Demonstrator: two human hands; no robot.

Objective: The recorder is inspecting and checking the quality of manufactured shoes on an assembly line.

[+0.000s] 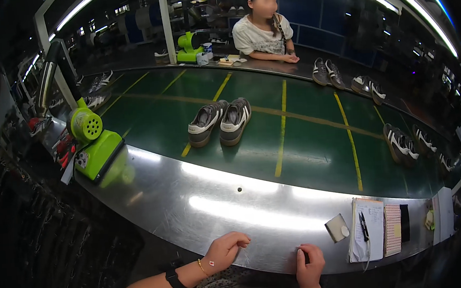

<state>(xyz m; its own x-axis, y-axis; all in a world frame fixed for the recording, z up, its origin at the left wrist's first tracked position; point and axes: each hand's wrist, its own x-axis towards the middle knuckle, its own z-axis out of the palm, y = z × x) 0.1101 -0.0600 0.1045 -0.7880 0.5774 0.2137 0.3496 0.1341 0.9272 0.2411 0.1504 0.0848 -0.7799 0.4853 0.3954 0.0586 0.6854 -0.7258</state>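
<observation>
Left hand (227,250): at the near edge of the metal tabletop (163,217), back of the hand up, fingers bent and turned right; the underside is hidden, so I cannot tell whether this grip is pinching anything.
Left wrist: a black band (174,282) and a thin yellow bracelet (202,267), with a small red-and-white sticker (212,263) nearer the knuckles.
Right hand (310,262): at the near edge, right of the left hand and well apart from it, fingers curled, thumb beside them; I cannot tell whether this grip is pressed together or round something.
Grey block (334,229): on the tabletop, near the right hand, to its right and farther off, a round pale piece at its right side.
Notebook (376,235): right of the block, written page up, a black pen (363,225) lying on it; a pinkish sheet (393,231) just beside it on the right.
Pair of shoes (232,123): beyond the tabletop, upright on the green belt (318,158), side by side, heels near, toes far.
Green device (100,157): at the tabletop's left end.
Other shoes (397,144): along the right and on the far ledge.
Far side: a person in a white top (257,36), forearms on the ledge.
</observation>
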